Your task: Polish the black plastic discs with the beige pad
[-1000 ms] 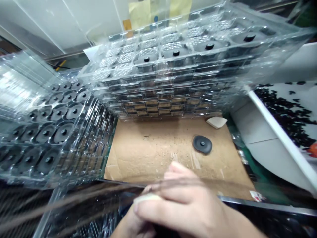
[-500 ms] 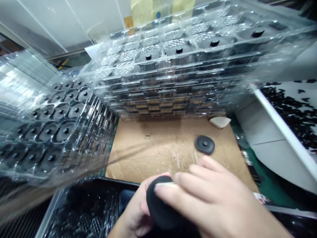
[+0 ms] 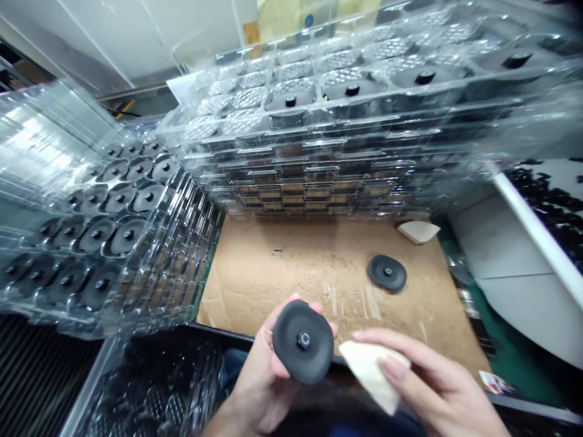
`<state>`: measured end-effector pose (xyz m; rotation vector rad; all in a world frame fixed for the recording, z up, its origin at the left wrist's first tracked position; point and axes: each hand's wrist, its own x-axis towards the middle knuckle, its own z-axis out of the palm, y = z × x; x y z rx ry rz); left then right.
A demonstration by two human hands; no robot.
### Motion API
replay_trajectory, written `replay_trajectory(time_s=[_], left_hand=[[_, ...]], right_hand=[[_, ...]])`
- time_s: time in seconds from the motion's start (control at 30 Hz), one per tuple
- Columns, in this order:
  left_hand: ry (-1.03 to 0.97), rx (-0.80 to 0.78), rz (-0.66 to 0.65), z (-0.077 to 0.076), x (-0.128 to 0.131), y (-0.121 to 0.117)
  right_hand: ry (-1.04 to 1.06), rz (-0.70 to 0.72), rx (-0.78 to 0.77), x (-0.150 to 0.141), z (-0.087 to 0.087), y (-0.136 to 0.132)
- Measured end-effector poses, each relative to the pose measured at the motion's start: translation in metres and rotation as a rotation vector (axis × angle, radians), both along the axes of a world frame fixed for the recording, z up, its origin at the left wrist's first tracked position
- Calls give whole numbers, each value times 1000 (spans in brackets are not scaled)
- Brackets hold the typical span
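Observation:
My left hand (image 3: 266, 370) grips a dark grey, rounded disc-like part (image 3: 304, 361) with a small raised hub at its centre, its hub side facing up towards me. To its right, my right hand (image 3: 423, 370) pinches a cream wedge-shaped sponge (image 3: 371, 370) between thumb and fingers, a small gap away from the part. Beyond the hands, a similar dark part (image 3: 387, 272) lies on the cardboard sheet (image 3: 273, 279). Another cream wedge (image 3: 418, 231) rests near the sheet's far right corner.
Stacked clear plastic trays (image 3: 314, 158) stand along the back, a few dark parts in the top one. More stacked trays (image 3: 155, 243) filled with such parts are at the left. A white bin (image 3: 537, 224) with small black pieces stands right. Below left is a container of clear trays (image 3: 155, 388).
My right hand has drawn away to the right with the wedge, off the part. The left hand has turned the part so its hub side shows. The view has shifted slightly.

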<state>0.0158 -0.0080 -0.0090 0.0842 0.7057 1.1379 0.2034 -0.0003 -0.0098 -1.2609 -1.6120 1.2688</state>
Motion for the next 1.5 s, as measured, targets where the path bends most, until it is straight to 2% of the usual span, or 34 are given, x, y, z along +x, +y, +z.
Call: replay_trajectory(time_s=[0.07, 0.17, 0.23, 0.3, 0.37, 0.4, 0.47, 0.57, 0.7, 0.73, 0.8, 0.87, 0.93, 1.03, 1.13, 1.2, 1.27, 1.33, 1.4, 1.47, 1.5], left_hand=[[-17, 19, 3, -1, 1, 1], [-15, -10, 8, 3, 6, 0], [58, -47, 25, 8, 9, -1], [144, -81, 51, 11, 10, -4], [190, -114, 53, 8, 8, -6], [188, -120, 50, 5, 6, -7], [163, -93, 44, -3, 3, -8], [155, -22, 32, -9, 1, -7], [144, -49, 47, -5, 4, -4], [111, -42, 45, -4, 5, -4], [61, -18, 41, -5, 7, -4], [79, -29, 51, -7, 8, -4], [128, -65, 81, -11, 7, -4], [144, -92, 127, -13, 3, -3], [142, -89, 139, -11, 0, -2], [145, -77, 119, -9, 2, -1], [155, -70, 101, -8, 5, -1], [168, -66, 108, -7, 9, -2], [183, -78, 109, -5, 12, -4], [187, -102, 67, -4, 12, -6], [197, -117, 50, -3, 11, -7]], right_hand=[[-73, -111, 11, 3, -2, 2], [-155, -254, 211, -3, 13, 3], [-154, -198, 390, -14, 27, 5], [-168, 7, 491, -24, 38, 9], [-237, 214, 490, -28, 42, 15], [-280, 267, 471, -29, 42, 17], [-319, 254, 456, -28, 40, 20], [-206, 150, 474, -25, 35, 20], [-282, 272, 421, -21, 36, 17], [-299, 259, 415, -22, 37, 16], [-215, 129, 452, -25, 37, 18], [-113, 32, 396, -28, 32, 21], [-96, 73, 226, -27, 18, 22], [-168, 49, -27, -17, -18, 15], [-203, -98, -53, -6, -57, 3], [-215, -101, -55, -3, -68, -2], [-209, -126, -43, -6, -58, 0], [-183, -193, 32, -16, -32, 6], [-139, -251, 216, -31, -2, 12], [-114, -160, 410, -45, 22, 15], [-107, -88, 448, -51, 30, 15]])
